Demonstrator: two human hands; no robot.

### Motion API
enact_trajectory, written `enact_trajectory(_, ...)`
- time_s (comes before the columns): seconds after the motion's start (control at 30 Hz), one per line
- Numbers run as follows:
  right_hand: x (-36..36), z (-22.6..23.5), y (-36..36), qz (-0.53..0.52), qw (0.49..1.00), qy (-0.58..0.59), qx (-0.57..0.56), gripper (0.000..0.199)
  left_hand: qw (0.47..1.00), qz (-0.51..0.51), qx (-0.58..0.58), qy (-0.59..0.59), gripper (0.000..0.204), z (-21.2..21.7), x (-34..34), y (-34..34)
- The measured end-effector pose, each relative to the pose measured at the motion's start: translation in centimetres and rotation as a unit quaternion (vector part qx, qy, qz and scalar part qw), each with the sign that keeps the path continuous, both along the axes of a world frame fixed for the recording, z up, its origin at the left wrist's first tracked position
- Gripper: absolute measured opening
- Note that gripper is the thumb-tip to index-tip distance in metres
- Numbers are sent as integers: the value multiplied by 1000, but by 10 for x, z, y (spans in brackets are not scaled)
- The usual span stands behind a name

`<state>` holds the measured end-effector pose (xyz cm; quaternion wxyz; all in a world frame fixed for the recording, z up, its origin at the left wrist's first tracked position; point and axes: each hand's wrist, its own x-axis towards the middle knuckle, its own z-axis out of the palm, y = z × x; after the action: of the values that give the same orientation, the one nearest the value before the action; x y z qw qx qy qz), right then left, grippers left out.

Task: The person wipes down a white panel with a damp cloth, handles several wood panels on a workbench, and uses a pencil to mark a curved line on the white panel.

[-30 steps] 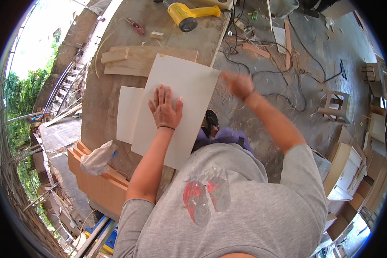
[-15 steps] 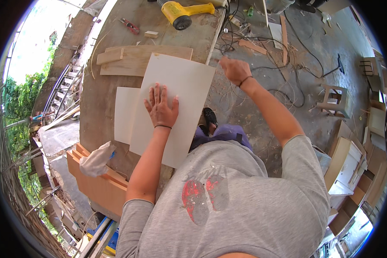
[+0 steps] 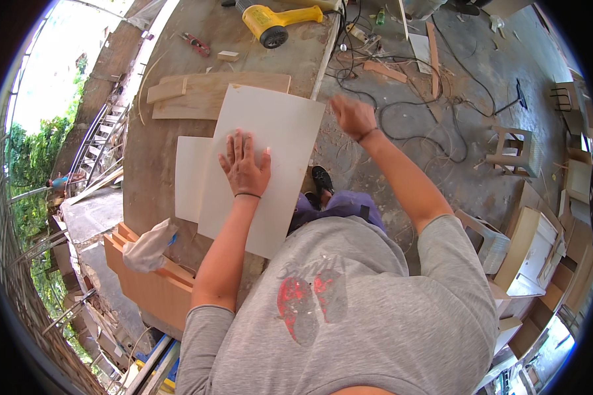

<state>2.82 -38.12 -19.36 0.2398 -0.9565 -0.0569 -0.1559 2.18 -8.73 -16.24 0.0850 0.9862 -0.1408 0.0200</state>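
My left hand [image 3: 246, 166] lies flat with fingers spread on a white rectangular board [image 3: 277, 117]. The board rests on the worktable [image 3: 148, 155], partly covering a second white board [image 3: 190, 179] at its left. Just off the top board's right edge, near its far corner, is my right hand [image 3: 354, 118]. Its fingers are curled closed and slightly blurred; whatever may be in them is hidden. Beyond the boards lie pale wooden strips [image 3: 237, 82], one small piece [image 3: 167, 89] stacked on them.
Farther up the table are a yellow and black power tool [image 3: 270, 27], a red hand tool [image 3: 196, 45] and a small wood block [image 3: 228, 56]. A cloth [image 3: 148, 247] drapes over brown panels [image 3: 141, 283] at near left. Cables [image 3: 412, 137] and a stool [image 3: 514, 151] occupy the floor.
My right hand has shifted a little toward me and left, staying beside the board's right edge. My left hand keeps its place on the board.
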Motion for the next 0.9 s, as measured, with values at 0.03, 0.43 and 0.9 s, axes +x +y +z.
enact_trajectory(0.03,9,-1,-9,-76,996,38,13,17,1000,-1,-3,2,59,-1,0,-2)
enact_trajectory(0.43,-45,-30,34,54,990,-71,106,8,1000,1,-5,-4,59,0,0,-1)
enact_trajectory(0.9,-42,-7,23,101,988,115,-6,17,1000,10,-5,4,59,2,0,-2)
